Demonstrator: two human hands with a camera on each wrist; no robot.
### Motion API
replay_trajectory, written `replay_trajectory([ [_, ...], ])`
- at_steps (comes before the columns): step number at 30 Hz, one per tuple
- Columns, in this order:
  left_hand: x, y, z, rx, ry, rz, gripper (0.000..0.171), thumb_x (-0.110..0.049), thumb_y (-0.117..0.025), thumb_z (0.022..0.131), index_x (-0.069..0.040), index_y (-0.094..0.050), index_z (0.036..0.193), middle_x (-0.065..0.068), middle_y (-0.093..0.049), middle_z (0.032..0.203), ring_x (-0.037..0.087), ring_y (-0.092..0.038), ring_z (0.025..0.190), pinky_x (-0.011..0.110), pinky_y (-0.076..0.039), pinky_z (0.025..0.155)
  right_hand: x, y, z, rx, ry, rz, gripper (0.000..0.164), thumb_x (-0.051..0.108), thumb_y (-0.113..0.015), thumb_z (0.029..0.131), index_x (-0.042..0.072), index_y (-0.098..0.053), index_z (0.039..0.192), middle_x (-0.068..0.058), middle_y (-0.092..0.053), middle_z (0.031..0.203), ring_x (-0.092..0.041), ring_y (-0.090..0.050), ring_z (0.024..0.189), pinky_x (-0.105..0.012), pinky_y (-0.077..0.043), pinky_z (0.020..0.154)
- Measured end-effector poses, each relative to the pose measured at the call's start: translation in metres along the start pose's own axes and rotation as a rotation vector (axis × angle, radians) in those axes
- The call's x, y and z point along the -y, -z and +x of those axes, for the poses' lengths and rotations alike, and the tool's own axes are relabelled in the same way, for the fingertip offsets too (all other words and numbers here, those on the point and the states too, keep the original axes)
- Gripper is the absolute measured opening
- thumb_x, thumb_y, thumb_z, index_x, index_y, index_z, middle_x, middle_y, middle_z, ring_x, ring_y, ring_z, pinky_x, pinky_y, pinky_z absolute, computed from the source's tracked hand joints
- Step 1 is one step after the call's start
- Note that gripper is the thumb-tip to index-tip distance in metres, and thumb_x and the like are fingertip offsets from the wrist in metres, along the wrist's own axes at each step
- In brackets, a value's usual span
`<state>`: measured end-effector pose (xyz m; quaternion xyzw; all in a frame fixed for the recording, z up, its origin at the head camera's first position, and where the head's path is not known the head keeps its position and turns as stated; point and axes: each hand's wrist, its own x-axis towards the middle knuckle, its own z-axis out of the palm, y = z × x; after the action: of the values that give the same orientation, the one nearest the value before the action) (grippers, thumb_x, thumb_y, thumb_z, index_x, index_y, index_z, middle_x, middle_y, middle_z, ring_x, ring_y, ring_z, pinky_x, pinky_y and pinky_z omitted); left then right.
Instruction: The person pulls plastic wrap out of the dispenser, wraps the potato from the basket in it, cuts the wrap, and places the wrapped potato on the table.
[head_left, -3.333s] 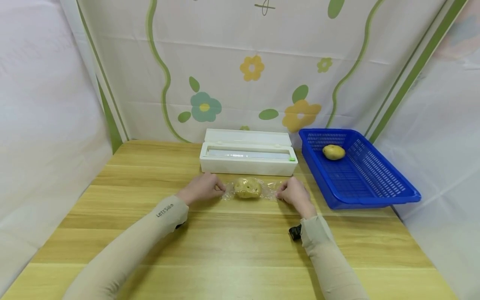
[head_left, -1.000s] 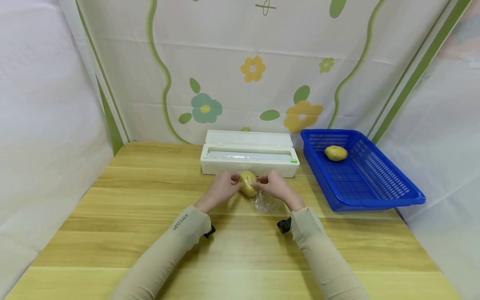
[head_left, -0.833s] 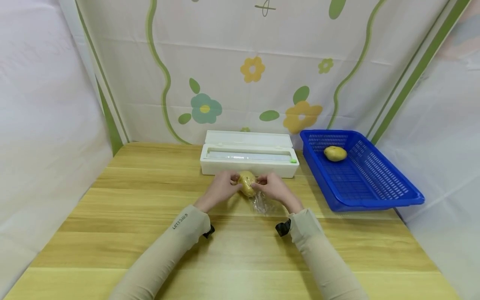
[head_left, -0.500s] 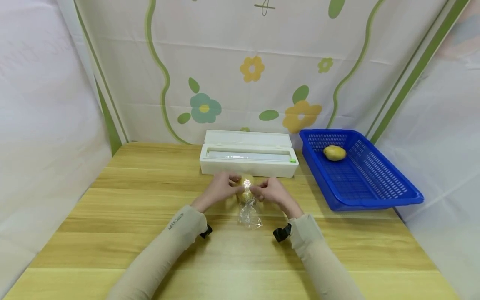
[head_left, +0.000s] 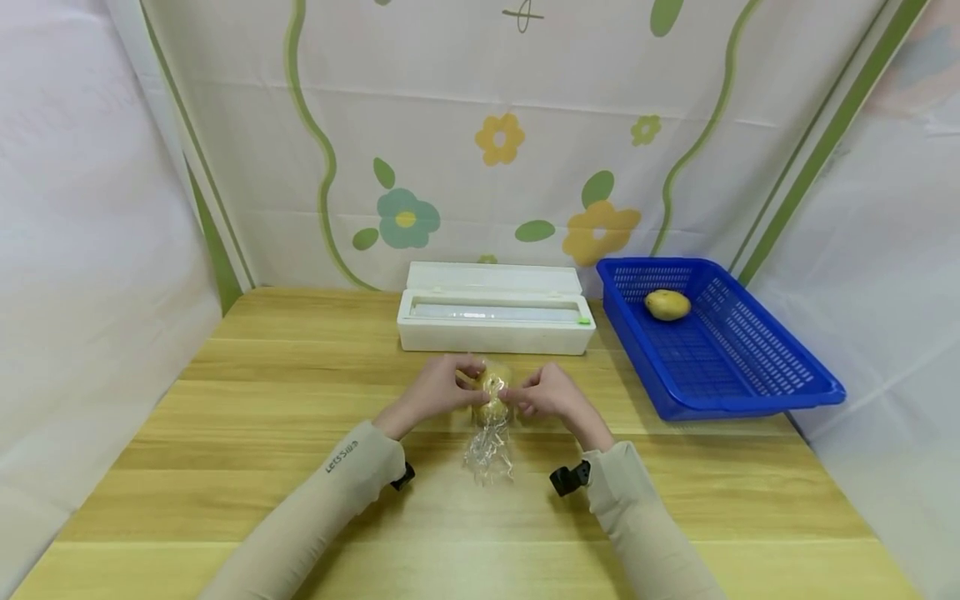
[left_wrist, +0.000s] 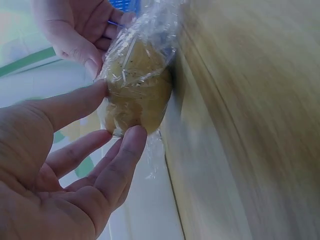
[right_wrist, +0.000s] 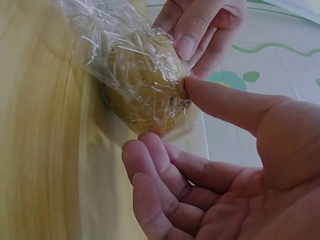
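Observation:
Between my hands, in front of the white box, a yellow potato (head_left: 492, 382) wrapped in clear plastic wrap (head_left: 489, 450) stands out from the wooden table. A crumpled tail of the wrap trails toward me. My left hand (head_left: 441, 388) holds the potato from the left, thumb on the near side and fingertips at its far end, as the left wrist view shows. From the right, my right hand (head_left: 555, 395) holds the wrapped potato too. In the right wrist view its thumb (right_wrist: 220, 97) presses the film and its fingertips (right_wrist: 145, 150) sit at the potato's end.
Behind the hands stands a long white cling film box (head_left: 495, 336) with its lid up and a roll inside. To the right, a blue plastic basket (head_left: 660, 392) holds another potato (head_left: 667, 305). White flowered cloth (head_left: 450, 100) hangs behind the wooden table (head_left: 300, 392).
Earlier my hands held the film's two ends apart beside the potato. They have since come in onto the potato, it has turned so the film tail points toward me, and all has shifted slightly nearer.

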<state>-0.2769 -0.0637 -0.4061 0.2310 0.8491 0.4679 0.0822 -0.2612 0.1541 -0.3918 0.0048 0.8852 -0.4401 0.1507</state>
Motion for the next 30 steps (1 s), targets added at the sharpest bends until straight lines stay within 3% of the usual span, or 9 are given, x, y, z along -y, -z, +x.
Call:
replay_trajectory([
  [6,0.002,0.0,0.0,0.002,-0.013,0.011,0.049,-0.019,-0.081,0.083,-0.002,-0.064,0.126,0.013,-0.064,0.117,0.024,-0.067,0.091,0.031,-0.056,0.076,-0.002,-0.001,0.0,0.003,-0.006,0.03,0.028,0.033,-0.08,0.084,0.005,-0.078,0.083,-0.013,-0.071,0.077,-0.026,-0.066,0.069,-0.031,-0.046,0.055],
  [21,0.002,0.001,-0.002,0.031,-0.072,0.084,0.05,-0.022,-0.077,0.088,0.0,-0.061,0.13,0.014,-0.063,0.122,0.024,-0.067,0.094,0.03,-0.055,0.077,-0.005,-0.002,-0.002,0.012,0.026,0.03,0.028,0.034,-0.077,0.087,0.006,-0.077,0.083,-0.013,-0.069,0.077,-0.025,-0.062,0.065,-0.029,-0.044,0.053],
  [26,0.001,0.0,-0.004,0.029,-0.088,0.098,0.047,-0.02,-0.075,0.09,0.001,-0.06,0.129,0.014,-0.061,0.125,0.023,-0.067,0.095,0.028,-0.055,0.075,-0.005,0.002,-0.004,0.018,0.097,-0.045,0.027,0.033,-0.073,0.091,0.006,-0.077,0.09,-0.011,-0.069,0.08,-0.027,-0.064,0.07,-0.037,-0.052,0.06],
  [30,0.001,0.001,-0.007,0.014,-0.115,0.146,0.043,-0.018,-0.072,0.092,0.0,-0.06,0.129,0.014,-0.06,0.126,0.021,-0.065,0.094,0.027,-0.055,0.072,-0.013,0.009,-0.006,0.002,0.242,-0.136,0.023,0.028,-0.071,0.092,0.006,-0.076,0.095,-0.007,-0.07,0.083,-0.021,-0.063,0.072,-0.036,-0.052,0.064],
])
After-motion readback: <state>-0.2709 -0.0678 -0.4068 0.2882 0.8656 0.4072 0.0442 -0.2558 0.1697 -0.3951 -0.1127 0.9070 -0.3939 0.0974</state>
